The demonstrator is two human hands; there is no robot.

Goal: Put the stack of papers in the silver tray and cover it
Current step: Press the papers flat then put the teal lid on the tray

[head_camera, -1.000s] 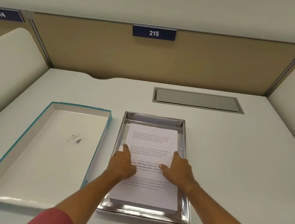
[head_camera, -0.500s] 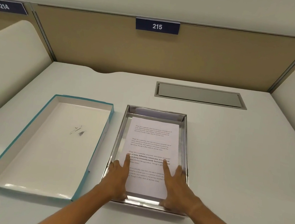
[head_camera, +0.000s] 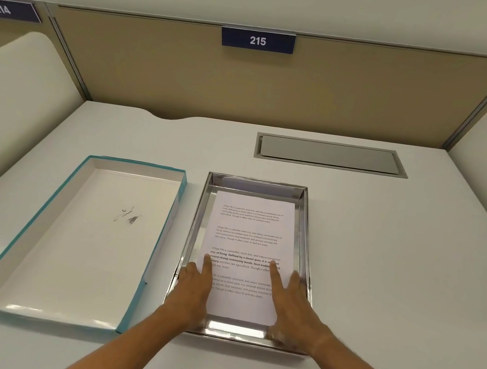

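A stack of white printed papers (head_camera: 248, 241) lies flat inside the silver tray (head_camera: 257, 186) at the middle of the desk. My left hand (head_camera: 194, 293) rests palm down on the stack's near left part, fingers spread. On the near right part lies my right hand (head_camera: 290, 306), also flat, its index finger stretched over the text. Neither hand grips anything. A teal-edged box lid (head_camera: 77, 242) with a white inside lies upside down just left of the tray.
A grey cable hatch (head_camera: 331, 155) is set into the desk behind the tray. White side dividers (head_camera: 12, 108) rise left and right, and a beige back panel carries the label 215 (head_camera: 257, 41).
Both hands slid back along the papers toward the tray's near end, and the stack settled flat into the tray.
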